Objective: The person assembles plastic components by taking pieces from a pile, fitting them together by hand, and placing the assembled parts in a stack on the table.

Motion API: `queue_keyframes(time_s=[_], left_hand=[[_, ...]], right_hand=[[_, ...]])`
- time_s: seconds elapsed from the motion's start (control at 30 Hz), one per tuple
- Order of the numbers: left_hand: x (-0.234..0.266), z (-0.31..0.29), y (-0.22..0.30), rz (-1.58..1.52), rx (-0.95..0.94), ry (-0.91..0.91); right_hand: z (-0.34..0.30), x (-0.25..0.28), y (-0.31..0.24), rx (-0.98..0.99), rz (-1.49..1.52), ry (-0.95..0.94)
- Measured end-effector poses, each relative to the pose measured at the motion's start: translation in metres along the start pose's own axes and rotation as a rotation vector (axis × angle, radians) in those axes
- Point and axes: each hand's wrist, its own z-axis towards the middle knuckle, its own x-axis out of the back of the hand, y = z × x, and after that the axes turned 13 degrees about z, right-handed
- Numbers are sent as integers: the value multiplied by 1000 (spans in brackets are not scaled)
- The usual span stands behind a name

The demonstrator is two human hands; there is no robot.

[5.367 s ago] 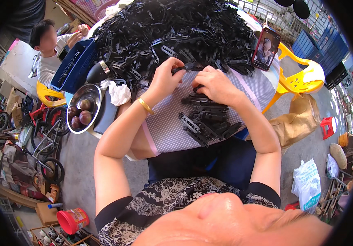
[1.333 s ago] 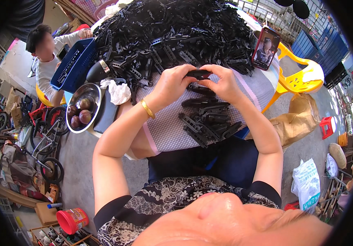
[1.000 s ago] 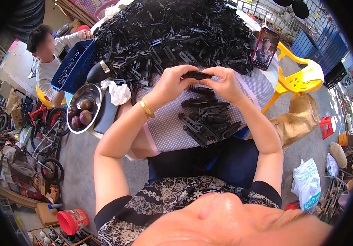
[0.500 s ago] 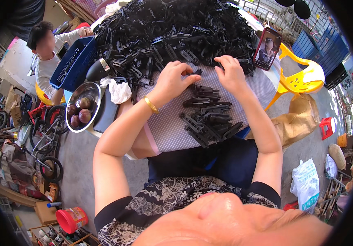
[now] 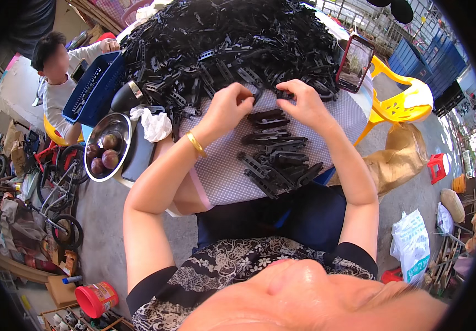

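Observation:
A large heap of black plastic clips (image 5: 232, 38) covers the far part of the table. At its near edge my left hand (image 5: 228, 109), with a gold bangle on the wrist, pinches a dark plastic clip (image 5: 258, 96), blurred by motion. Close by on the right, the thumb and fingers of my right hand (image 5: 304, 103) are closed on another black plastic clip (image 5: 285, 95), partly covered by the fingers. The two pieces are a small gap apart. Below my hands, several black clips lie in a loose column (image 5: 282, 157) on the dotted tablecloth (image 5: 216, 176), down to the table's near edge.
Left of my arm are a metal bowl (image 5: 90, 160) of round dark fruit, crumpled white tissue (image 5: 156, 126) and a blue basket (image 5: 80, 105). A person (image 5: 56, 77) sits beyond. A phone (image 5: 355, 62) stands at the right, before a yellow chair (image 5: 398, 102).
My right hand has moved slightly left from the heap's edge and closed on a clip. My left hand still pinches its piece, now tilted differently. The phone's picture has changed.

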Motion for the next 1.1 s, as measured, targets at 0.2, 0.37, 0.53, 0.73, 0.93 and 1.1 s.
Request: queue_keyframes(time_s=[0.2, 0.37, 0.53, 0.73, 0.93, 1.1], left_hand=[[13, 3, 3, -613, 276, -128], [15, 0, 8, -852, 309, -126], [13, 0, 10, -771, 335, -147], [11, 0, 3, -898, 416, -114], [5, -2, 4, -962, 379, -180], [5, -4, 6, -1032, 413, -177]], right_hand=[[11, 35, 0, 75, -108, 259], [17, 56, -1, -164, -220, 131], [11, 45, 19, 66, -628, -39], [14, 30, 22, 53, -640, -42], [18, 29, 37, 42, -479, 116], [20, 32, 25, -153, -136, 305]])
